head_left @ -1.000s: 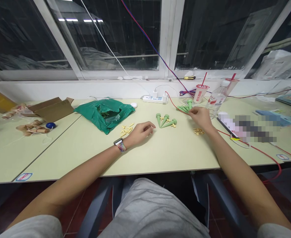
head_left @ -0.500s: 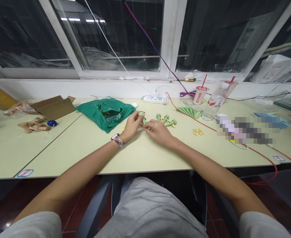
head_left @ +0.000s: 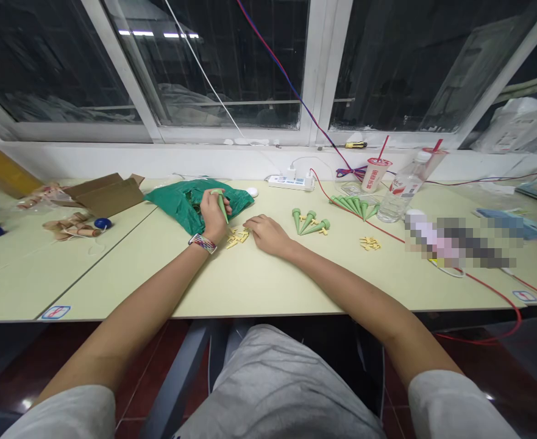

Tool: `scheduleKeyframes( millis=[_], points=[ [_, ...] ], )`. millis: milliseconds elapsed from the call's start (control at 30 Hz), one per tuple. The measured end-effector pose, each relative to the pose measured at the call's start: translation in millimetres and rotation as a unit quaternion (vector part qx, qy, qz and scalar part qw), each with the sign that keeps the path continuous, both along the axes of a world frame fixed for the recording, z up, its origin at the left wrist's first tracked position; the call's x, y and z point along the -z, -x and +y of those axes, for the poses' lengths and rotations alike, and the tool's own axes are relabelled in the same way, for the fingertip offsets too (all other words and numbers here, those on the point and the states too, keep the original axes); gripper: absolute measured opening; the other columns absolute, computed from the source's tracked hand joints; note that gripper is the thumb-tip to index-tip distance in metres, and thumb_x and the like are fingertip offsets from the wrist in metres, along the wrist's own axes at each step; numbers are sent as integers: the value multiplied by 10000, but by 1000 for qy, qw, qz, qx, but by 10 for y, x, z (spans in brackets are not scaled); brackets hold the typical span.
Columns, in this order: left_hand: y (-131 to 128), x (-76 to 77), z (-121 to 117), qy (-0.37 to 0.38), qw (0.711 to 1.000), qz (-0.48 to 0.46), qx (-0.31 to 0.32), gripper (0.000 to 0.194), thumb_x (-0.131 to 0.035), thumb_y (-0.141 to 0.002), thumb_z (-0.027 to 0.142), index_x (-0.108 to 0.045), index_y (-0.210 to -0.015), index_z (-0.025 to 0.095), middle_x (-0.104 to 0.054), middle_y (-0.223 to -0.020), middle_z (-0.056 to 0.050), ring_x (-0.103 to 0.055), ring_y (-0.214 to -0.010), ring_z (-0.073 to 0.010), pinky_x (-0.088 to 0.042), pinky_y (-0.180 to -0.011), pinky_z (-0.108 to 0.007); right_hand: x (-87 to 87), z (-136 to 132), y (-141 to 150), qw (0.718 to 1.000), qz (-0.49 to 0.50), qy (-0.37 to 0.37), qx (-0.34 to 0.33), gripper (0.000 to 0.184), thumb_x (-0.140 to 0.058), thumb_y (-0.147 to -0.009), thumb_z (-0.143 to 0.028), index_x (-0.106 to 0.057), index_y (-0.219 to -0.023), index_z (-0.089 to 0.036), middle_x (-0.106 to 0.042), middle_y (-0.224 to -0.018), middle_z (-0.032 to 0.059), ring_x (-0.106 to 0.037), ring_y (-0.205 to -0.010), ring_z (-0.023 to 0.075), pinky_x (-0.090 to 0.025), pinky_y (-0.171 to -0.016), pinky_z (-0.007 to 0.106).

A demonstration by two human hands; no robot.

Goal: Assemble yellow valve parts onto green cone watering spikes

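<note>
My left hand (head_left: 213, 214) is closed round a green cone-shaped spike (head_left: 222, 206), point down, held just in front of the green plastic bag (head_left: 181, 201). My right hand (head_left: 264, 233) rests on the table with its fingers curled at the pile of small yellow pieces (head_left: 236, 236); whether it grips one is hidden. Three green cones (head_left: 308, 221) lie to the right of that hand. A further row of green cones (head_left: 355, 205) and a second small yellow pile (head_left: 369, 244) lie farther right.
A white power strip (head_left: 291, 182), a red cup with straw (head_left: 374, 173) and a clear bottle (head_left: 398, 192) stand at the back. A red cable (head_left: 478, 277) runs across the right side. A cardboard box (head_left: 106, 190) and wooden pieces (head_left: 69, 227) lie at the left.
My right hand came from the far cones to the middle and passed a green cone to my left hand. My left hand has lifted that cone toward the green bag; my right hand reached the yellow pieces.
</note>
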State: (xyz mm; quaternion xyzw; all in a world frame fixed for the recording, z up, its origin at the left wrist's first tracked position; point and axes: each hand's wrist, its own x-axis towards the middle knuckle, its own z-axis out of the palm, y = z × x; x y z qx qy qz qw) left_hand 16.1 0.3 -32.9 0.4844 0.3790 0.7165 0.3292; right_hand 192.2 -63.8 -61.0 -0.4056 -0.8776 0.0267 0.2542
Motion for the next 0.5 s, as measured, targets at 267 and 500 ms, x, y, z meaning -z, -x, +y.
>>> scheduleKeyframes(
  millis=[267, 500],
  points=[
    [-63, 15, -4, 17, 998, 26, 56, 316, -682, -893, 534, -669, -895, 218, -502, -633, 31, -410, -441, -103, -283, -399, -252, -46, -58, -139, 996, -13, 38, 81, 330, -487, -984, -74, -739, -1170, -180, -688, -1156, 129, -564, -1143, 285, -473, -956, 382],
    [-149, -28, -105, 39, 990, 43, 131, 205, -668, -813, 378, -722, -901, 201, -538, -642, 2, -419, -472, -117, -317, -429, -246, -90, -117, -174, 992, -15, 47, 113, 230, -558, -957, -150, -753, -1078, -165, -676, -1141, 147, -563, -1141, 310, -487, -967, 408]
  ],
)
